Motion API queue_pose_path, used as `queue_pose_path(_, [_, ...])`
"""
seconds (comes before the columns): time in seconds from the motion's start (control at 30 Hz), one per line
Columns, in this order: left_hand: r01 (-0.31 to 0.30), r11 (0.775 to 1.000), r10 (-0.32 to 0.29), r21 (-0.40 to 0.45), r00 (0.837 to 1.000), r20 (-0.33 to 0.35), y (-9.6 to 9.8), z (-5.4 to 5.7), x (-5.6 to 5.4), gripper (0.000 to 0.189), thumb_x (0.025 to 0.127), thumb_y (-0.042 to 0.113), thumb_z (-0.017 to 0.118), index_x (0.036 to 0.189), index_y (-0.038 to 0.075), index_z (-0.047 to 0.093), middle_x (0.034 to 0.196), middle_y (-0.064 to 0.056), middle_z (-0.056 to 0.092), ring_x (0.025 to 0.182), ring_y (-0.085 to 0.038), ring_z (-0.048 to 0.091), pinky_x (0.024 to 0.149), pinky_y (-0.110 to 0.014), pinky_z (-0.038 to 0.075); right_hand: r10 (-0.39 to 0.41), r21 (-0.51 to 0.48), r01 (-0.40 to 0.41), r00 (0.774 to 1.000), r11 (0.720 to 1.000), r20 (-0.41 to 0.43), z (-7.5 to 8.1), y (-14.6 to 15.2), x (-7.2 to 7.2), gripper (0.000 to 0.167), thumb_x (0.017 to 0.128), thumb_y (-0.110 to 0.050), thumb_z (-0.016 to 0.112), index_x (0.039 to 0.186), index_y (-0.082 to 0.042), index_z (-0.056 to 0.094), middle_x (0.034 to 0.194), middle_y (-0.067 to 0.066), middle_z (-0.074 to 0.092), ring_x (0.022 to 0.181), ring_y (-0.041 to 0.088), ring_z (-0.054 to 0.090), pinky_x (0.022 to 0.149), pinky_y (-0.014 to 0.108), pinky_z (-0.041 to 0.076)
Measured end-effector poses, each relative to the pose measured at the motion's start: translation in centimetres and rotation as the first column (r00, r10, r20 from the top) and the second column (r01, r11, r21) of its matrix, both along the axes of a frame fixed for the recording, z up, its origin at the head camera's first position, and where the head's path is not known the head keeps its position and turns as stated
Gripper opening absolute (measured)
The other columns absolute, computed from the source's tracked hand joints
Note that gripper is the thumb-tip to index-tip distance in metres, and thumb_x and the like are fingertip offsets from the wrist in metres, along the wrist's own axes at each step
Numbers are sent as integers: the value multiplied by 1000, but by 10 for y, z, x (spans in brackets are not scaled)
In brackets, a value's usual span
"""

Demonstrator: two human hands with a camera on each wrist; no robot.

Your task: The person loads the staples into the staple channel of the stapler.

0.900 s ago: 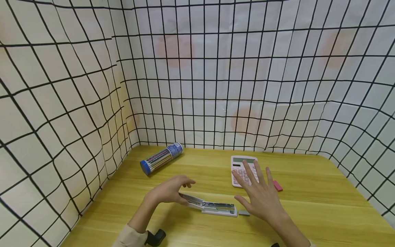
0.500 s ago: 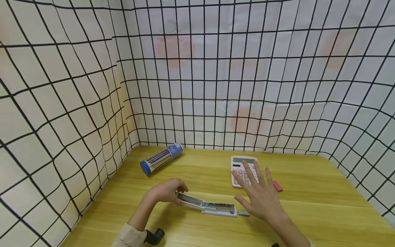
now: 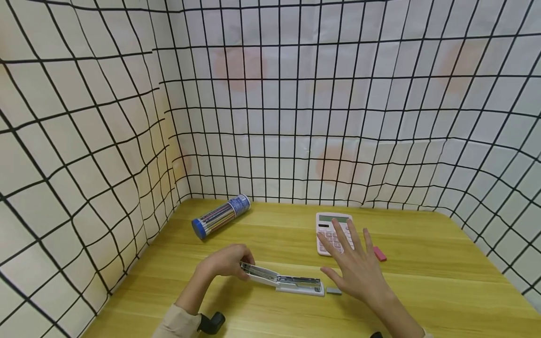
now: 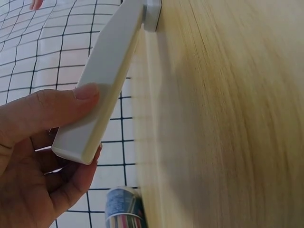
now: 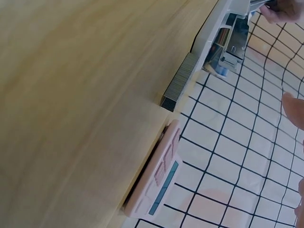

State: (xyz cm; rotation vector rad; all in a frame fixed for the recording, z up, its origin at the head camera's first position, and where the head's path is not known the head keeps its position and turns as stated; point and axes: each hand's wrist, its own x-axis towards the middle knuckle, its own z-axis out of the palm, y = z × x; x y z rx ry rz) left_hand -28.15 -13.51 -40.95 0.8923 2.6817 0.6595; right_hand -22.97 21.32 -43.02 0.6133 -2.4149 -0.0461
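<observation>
A white stapler (image 3: 301,287) lies unfolded on the table, its upper arm swung wide to the left and tilted up, the metal inside exposed. My left hand (image 3: 230,261) grips the far end of that arm; in the left wrist view the thumb presses on the arm's white side (image 4: 107,61), with curled fingers behind it. Just right of the stapler's base lies a short grey strip of staples (image 3: 334,291), seen close in the right wrist view. My right hand (image 3: 359,274) hovers with spread fingers, holding nothing, and partly covers a pink calculator (image 3: 327,234).
A clear tube of coloured pencils (image 3: 220,217) with a blue end lies at the back left. To the right of the calculator is a small pink block (image 3: 380,254). White cloth with a black grid (image 3: 270,122) walls the table's back and sides.
My left hand has shifted slightly left, and its fingers, earlier stretched forward, have curled round the end of the stapler's arm. The right hand stays almost still.
</observation>
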Motion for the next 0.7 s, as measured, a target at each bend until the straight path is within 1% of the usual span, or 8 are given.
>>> queue_pose_path(0.07, [-3,1000,3,-1,1000,2,0,-1,0,25,71,11,84,91,10,69,85,5,64,75,-8,53,72,-26,46,1,-2,-1,1000,1000,4,1,0,0,70,92,-68,36,151,-31,34,162,14,16,150,41,3,118,57,-13])
queue_pose_path(0.17, [-4,1000,4,-8,1000,-1,0,-1,0,24,72,11,83,91,11,69,85,5,65,75,-7,52,71,-25,46,6,-10,-6,1000,1000,5,1,0,0,69,93,-70,31,151,-31,33,162,14,16,149,41,4,118,56,-14])
queue_pose_path(0.27, [2,1000,-2,-8,1000,-6,0,-2,0,24,72,11,83,91,10,69,84,5,65,74,-7,52,71,-25,46,14,-30,-13,1000,999,15,2,0,0,70,92,-68,38,151,-31,32,162,14,18,150,40,2,118,56,-11])
queue_pose_path(0.37, [2,1000,-3,-7,1000,-5,0,-3,0,23,72,10,83,91,11,69,84,5,64,74,-7,52,70,-25,46,28,-92,-22,998,996,60,4,-1,1,74,89,-64,52,152,-31,33,161,15,21,150,39,5,118,61,0])
queue_pose_path(0.43, [-1,1000,1,-11,1000,-4,0,-2,-1,23,72,11,83,91,11,69,84,6,64,74,-7,51,71,-24,46,48,-160,-31,993,987,103,6,-1,1,78,85,-59,62,151,-28,34,160,15,25,149,41,11,115,66,11])
queue_pose_path(0.53, [1,1000,-1,-9,1000,-4,1,-2,-1,23,72,11,83,91,11,69,84,6,64,74,-7,51,71,-24,46,100,-288,-48,981,956,167,11,-2,1,81,80,-48,73,150,-24,38,156,14,35,143,44,25,106,69,27])
queue_pose_path(0.6, [1,1000,-1,-7,1000,-3,1,-1,-1,23,72,11,83,91,11,70,85,6,64,75,-7,52,71,-25,46,149,-374,-64,967,925,204,14,-2,1,80,78,-41,77,147,-20,43,150,14,42,136,43,35,102,68,34])
queue_pose_path(0.7, [1,1000,-1,-1,1000,-2,1,0,-1,23,72,10,83,91,10,70,85,5,65,75,-7,52,71,-25,46,224,-489,-65,935,870,274,16,-1,1,73,78,-31,80,142,-16,48,140,12,52,128,38,46,98,63,40])
